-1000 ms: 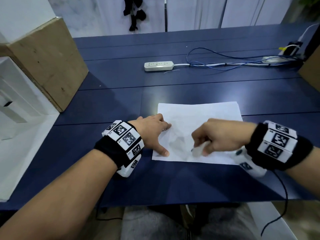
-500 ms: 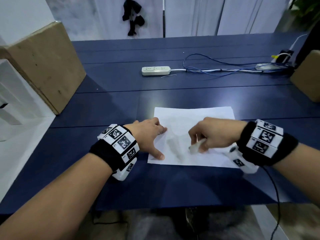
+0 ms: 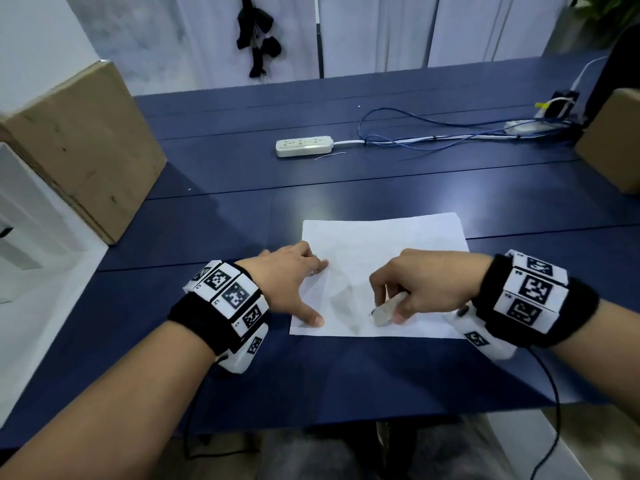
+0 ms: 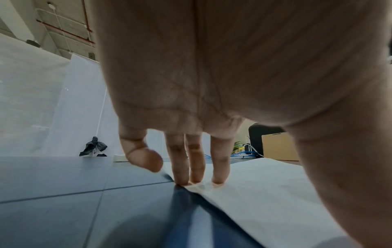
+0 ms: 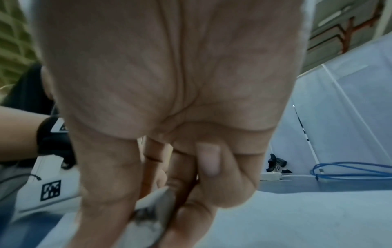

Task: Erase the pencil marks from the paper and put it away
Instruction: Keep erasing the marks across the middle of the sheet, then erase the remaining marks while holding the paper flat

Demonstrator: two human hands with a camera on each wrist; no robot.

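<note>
A white sheet of paper lies flat on the dark blue table, with a faint grey pencil smudge near its front edge. My left hand presses the sheet's left edge with straight fingers and thumb. My right hand pinches a white eraser with a dirty tip, low over the paper just right of the smudge. The right wrist view shows the eraser between thumb and curled fingers.
A white power strip with blue and white cables lies at the back of the table. A cardboard box stands at the left and another box at the right edge. White shelving is at the far left.
The right hand has moved the eraser back and forth over the smudge, ending slightly nearer the paper's front edge. The left hand has stayed pressed on the left edge.
</note>
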